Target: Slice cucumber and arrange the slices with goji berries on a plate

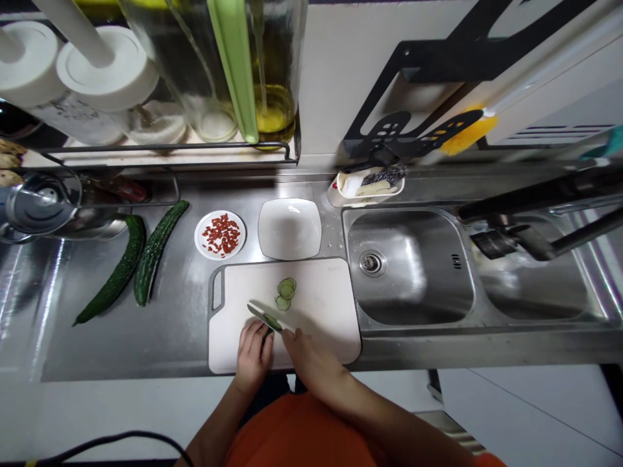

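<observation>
On the white cutting board [331, 305] my left hand [253, 350] presses down on a short piece of cucumber [271, 322], fingers curled over it. My right hand [304, 353] grips the handle of a knife [260, 315] whose blade lies across the cucumber's end. A few thin cucumber slices [285, 293] lie on the board just beyond the blade.
Two whole cucumbers [141, 259] lie on the steel counter at left. A small plate of red bits [220, 235] and an empty white dish [289, 228] sit behind the board. A sink [409, 266] is to the right, a metal pot [41, 204] far left.
</observation>
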`<control>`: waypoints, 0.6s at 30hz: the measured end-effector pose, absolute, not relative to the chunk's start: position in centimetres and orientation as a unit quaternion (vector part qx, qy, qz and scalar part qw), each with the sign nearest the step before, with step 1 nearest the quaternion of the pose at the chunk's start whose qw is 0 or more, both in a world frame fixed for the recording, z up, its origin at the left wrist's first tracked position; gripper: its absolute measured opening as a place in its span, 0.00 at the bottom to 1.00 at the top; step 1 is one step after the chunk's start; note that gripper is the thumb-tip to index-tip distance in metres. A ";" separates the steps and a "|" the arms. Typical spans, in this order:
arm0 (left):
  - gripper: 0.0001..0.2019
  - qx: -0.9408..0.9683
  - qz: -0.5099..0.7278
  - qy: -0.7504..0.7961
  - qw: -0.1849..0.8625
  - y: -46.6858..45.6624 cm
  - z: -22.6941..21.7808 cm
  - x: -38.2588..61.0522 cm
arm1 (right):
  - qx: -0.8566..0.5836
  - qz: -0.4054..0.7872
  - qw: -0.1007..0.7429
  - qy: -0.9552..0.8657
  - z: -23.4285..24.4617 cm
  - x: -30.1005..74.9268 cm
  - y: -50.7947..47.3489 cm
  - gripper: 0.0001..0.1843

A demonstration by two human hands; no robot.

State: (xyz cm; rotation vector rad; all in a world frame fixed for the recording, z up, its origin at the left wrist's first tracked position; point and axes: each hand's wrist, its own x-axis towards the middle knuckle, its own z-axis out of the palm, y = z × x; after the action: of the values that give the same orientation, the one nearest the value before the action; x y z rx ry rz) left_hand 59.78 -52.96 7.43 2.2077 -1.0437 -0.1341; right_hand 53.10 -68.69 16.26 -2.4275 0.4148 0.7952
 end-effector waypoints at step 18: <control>0.15 0.849 -0.053 -0.404 0.337 -52.9 7.5 59.9 | -0.921 0.292 0.220 0.136 13.4 53.7 -68.0 0.15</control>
State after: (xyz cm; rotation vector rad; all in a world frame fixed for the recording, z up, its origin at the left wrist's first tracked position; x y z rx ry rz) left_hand 59.86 -52.93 7.49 2.2113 -1.0529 -0.1376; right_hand 53.66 -67.96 13.42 -2.5463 0.3768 0.8082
